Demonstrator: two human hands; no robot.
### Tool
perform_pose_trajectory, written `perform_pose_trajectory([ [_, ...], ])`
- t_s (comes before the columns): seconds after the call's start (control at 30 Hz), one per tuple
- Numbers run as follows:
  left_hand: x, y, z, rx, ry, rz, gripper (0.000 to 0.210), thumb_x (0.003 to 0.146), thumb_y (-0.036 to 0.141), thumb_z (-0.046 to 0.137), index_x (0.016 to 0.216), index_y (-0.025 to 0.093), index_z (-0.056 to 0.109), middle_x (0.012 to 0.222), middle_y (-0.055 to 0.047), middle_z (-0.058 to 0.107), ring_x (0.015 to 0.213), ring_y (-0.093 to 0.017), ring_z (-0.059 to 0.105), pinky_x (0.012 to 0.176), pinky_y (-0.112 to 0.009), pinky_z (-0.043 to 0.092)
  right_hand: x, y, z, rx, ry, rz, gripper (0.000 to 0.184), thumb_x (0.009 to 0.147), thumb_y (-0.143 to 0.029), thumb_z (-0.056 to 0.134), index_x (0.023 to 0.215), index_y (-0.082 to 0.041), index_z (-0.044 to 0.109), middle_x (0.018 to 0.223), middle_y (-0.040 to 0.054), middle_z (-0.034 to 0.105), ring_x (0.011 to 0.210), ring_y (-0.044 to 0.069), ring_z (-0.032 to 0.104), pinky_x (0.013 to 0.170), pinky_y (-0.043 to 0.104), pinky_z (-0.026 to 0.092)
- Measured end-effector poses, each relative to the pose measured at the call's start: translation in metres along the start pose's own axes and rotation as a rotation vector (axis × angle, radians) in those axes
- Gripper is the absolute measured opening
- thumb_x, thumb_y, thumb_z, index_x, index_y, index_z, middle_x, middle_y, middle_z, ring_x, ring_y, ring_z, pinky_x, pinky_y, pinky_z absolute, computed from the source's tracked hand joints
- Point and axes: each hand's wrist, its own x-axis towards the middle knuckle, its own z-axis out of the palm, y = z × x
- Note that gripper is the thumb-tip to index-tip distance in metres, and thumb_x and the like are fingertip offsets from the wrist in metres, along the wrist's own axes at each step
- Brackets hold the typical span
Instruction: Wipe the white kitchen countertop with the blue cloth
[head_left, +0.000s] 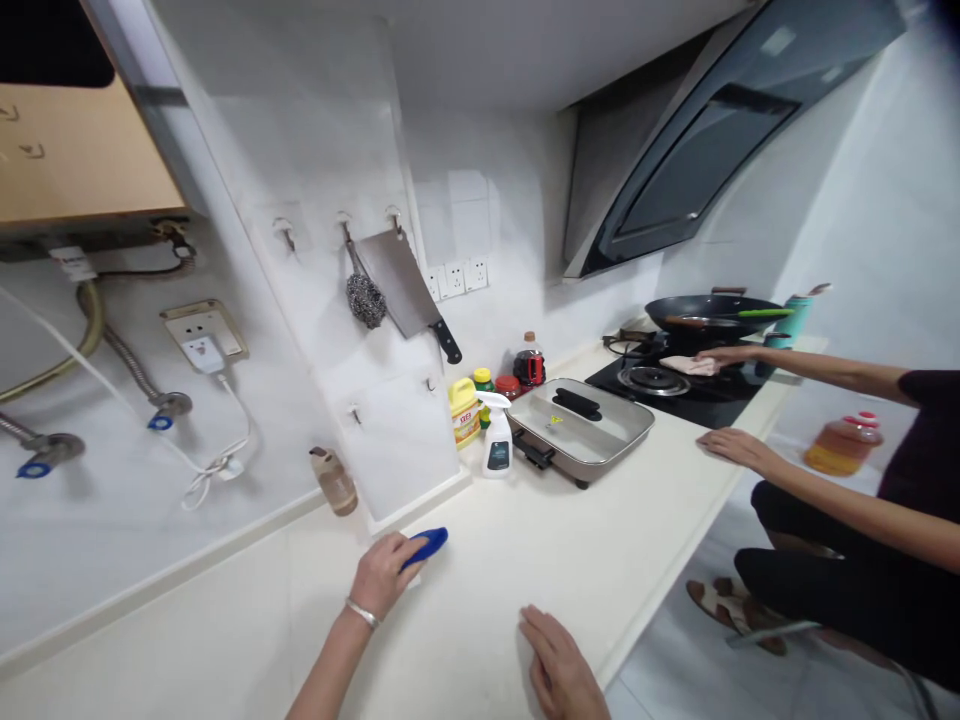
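"What are the hands doing?"

"The left hand [382, 573] is pinching a blue cloth [426, 547], which is poking out ahead of its fingers, on or just above the desk [480, 580]; I can't tell which. The right hand [559, 662] is resting flat to the right, fingers close together, seemingly holding nothing, though its underside is hiding."

"Anything worrying you?"

"The spray bottle [497, 452] is standing ahead of both hands, beyond the cloth, so a long forward sweep could be toppling it. The brownish bottle [335, 483] is standing beyond the left hand, leftward; a careless swing that way might be knocking it over."

"And the other side?"

"The right hand is lying near the desk's edge; leaning hard there could be making it slip off."
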Motion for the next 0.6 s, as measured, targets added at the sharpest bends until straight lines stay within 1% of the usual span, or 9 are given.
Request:
perform_pose_trajectory([
  [0.07,-0.014,0.006,0.030,-0.051,-0.036,0.031,0.035,0.084,0.041,0.054,0.114,0.032,0.068,0.107,-0.009,0.070,0.102,-0.025,0.062,0.097,-0.046,0.047,0.001,-0.001,0.000,-0.005,-0.022,-0.002,0.054,0.083,-0.010,0.045,0.136,-0.021,0.047,0.138,0.0092,0.054,0.128,0.024,0.049,0.101,0.046,0.052],
  [0.13,-0.034,0.010,0.056,-0.126,-0.083,0.055,0.024,0.075,0.037,0.065,0.096,0.034,0.074,0.100,-0.006,0.073,0.096,-0.025,0.065,0.092,-0.043,0.051,0.000,0.000,0.001,-0.008,-0.047,-0.001,0.054,0.084,-0.010,0.044,0.137,-0.021,0.045,0.140,0.0090,0.052,0.130,0.024,0.047,0.103,0.046,0.051],
  [0.2,-0.053,0.006,0.071,-0.214,-0.072,0.031,0.019,0.072,0.037,0.067,0.089,0.034,0.076,0.100,-0.005,0.075,0.098,-0.025,0.066,0.092,-0.041,0.052,-0.003,0.001,0.003,-0.005,-0.069,0.013,0.054,0.086,-0.011,0.042,0.139,-0.021,0.043,0.142,0.0086,0.050,0.132,0.023,0.045,0.105,0.047,0.049],
  [0.27,-0.069,-0.005,0.074,-0.314,0.004,-0.050,0.023,0.077,0.042,0.061,0.094,0.033,0.075,0.105,-0.005,0.075,0.102,-0.024,0.065,0.094,-0.040,0.051,-0.006,0.001,0.006,0.008,-0.076,0.033,0.052,0.088,-0.011,0.040,0.139,-0.022,0.042,0.142,0.0086,0.049,0.132,0.023,0.044,0.105,0.048,0.049],
  [0.3,-0.075,-0.013,0.073,-0.370,0.054,-0.108,0.027,0.080,0.046,0.058,0.097,0.033,0.074,0.105,-0.006,0.075,0.099,-0.023,0.066,0.092,-0.039,0.052,-0.007,0.001,0.006,0.017,-0.069,0.041,0.051,0.088,-0.012,0.040,0.139,-0.022,0.042,0.141,0.0086,0.050,0.132,0.024,0.045,0.105,0.049,0.049],
  [0.37,-0.083,-0.032,0.069,-0.498,0.162,-0.249,0.035,0.082,0.053,0.052,0.097,0.029,0.074,0.096,-0.006,0.076,0.082,-0.019,0.068,0.079,-0.034,0.056,-0.006,-0.001,0.008,0.024,-0.041,0.051,0.050,0.089,-0.014,0.040,0.138,-0.023,0.043,0.139,0.0090,0.052,0.130,0.024,0.047,0.103,0.050,0.051],
  [0.43,-0.090,-0.051,0.067,-0.644,0.277,-0.405,0.047,0.081,0.061,0.050,0.098,0.024,0.072,0.085,-0.006,0.075,0.063,-0.016,0.064,0.060,-0.030,0.055,0.001,-0.005,0.008,0.011,-0.011,0.038,0.051,0.089,-0.015,0.041,0.140,-0.022,0.040,0.136,0.0104,0.054,0.127,0.025,0.050,0.100,0.051,0.052],
  [0.5,-0.095,-0.066,0.070,-0.803,0.398,-0.548,0.058,0.074,0.069,0.052,0.097,0.019,0.071,0.079,-0.007,0.073,0.055,-0.014,0.061,0.051,-0.029,0.052,0.014,-0.014,0.007,-0.004,-0.019,-0.020,0.055,0.088,-0.016,0.043,0.143,-0.020,0.035,0.137,0.0123,0.053,0.128,0.026,0.049,0.099,0.049,0.053],
  [0.6,-0.101,-0.078,0.077,-1.052,0.565,-0.708,0.063,0.062,0.071,0.065,0.092,0.015,0.070,0.077,-0.008,0.073,0.061,-0.016,0.065,0.061,-0.032,0.057,0.043,-0.036,0.007,0.015,-0.074,-0.174,0.061,0.085,-0.013,0.044,0.144,-0.018,0.033,0.143,0.0127,0.047,0.133,0.026,0.043,0.101,0.047,0.052],
])
